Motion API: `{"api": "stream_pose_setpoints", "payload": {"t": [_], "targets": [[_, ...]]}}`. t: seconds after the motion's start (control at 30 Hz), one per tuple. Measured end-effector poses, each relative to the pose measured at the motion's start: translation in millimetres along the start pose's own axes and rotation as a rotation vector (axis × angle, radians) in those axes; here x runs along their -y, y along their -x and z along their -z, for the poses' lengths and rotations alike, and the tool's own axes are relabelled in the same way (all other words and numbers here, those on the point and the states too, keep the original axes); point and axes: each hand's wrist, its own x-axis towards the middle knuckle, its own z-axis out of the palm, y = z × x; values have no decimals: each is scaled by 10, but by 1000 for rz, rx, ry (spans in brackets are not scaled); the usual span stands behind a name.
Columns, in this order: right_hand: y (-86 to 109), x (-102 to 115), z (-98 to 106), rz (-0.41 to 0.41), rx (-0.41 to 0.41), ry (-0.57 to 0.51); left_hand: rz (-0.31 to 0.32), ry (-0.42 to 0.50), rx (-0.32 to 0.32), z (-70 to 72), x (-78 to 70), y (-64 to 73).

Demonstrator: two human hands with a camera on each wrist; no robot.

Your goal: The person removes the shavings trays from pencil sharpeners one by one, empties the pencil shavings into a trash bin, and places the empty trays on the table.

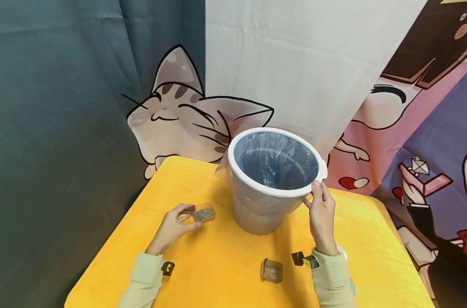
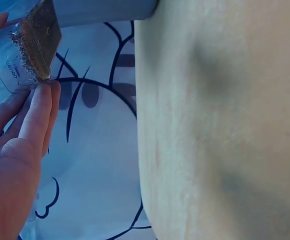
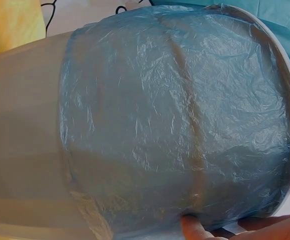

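Note:
My left hand [image 1: 175, 226] pinches a small clear plastic box [image 1: 210, 207] between thumb and fingers, above the left part of the table. Greyish crumbly bits [image 2: 29, 56] lie in a layer at its bottom. My right hand [image 1: 321, 211] grips the white rim of a trash can [image 1: 256, 214] at its right side, thumb on top and fingers below. A thin bluish bag [image 3: 185, 110] lines the can and folds down over its outside. The can leans somewhat toward me.
Another small clear box [image 1: 272, 270] stands on the yellow tablecloth [image 1: 218, 273] in front of the can. A pale object [image 1: 342, 252] is partly hidden behind the right forearm. Curtains with cartoon prints [image 1: 179, 128] hang right behind the table.

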Motion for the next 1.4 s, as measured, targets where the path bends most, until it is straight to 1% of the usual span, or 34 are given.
{"api": "stream_pose_setpoints", "payload": {"t": [0.07,0.2,0.43,0.57,0.67,0.73,0.8,0.97,1.07,1.23,1.4], "targets": [[-3,-1,-1,-1,-3,1,-7,-4,-9,30,-11,-15],[-4,0,-1,4,-6,8,1,-16,-28,78,-31,-43],[5,-3,6,6,-1,10,-19,-38,-38,166,-55,-92],[4,-2,6,3,-4,15,-11,-50,-38,216,-103,-109],[3,-2,4,1,-7,16,9,-58,-37,251,-152,-115],[3,1,3,2,-8,10,10,-62,-27,274,-185,-120],[4,6,1,4,-10,1,12,-72,-31,294,-214,-126],[6,7,-5,4,-8,-14,-9,-98,-42,321,-262,-157],[4,-1,-9,4,-9,-18,-34,-83,-43,315,-287,-187],[-4,-8,-6,9,-15,-20,-95,-51,-51,306,-335,-251],[-2,-5,4,9,-13,-22,-122,-60,-62,327,-390,-301]]}}
